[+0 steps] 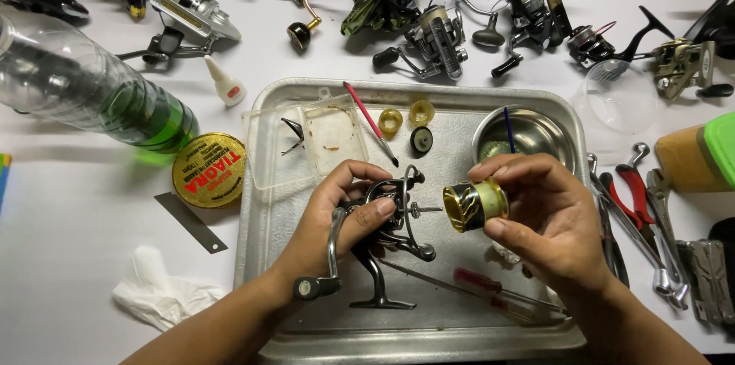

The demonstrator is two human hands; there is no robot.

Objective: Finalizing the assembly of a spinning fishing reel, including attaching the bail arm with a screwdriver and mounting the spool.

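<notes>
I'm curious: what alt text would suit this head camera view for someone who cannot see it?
Over a metal tray, the left hand holds a dark fishing reel body, while the right hand holds its gold and black spool just off the bare shaft. More reels, red-handled pliers, a green bottle and a round gold tin lie on the white table.

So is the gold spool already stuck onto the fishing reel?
No, the right hand holds the gold spool apart from the fishing reel that the left hand grips.

Two bare forearms entering from the bottom edge; left hand (344, 208) curled closed at frame centre, right hand (540, 216) beside it, fingertips pinched together, pointing left.
</notes>
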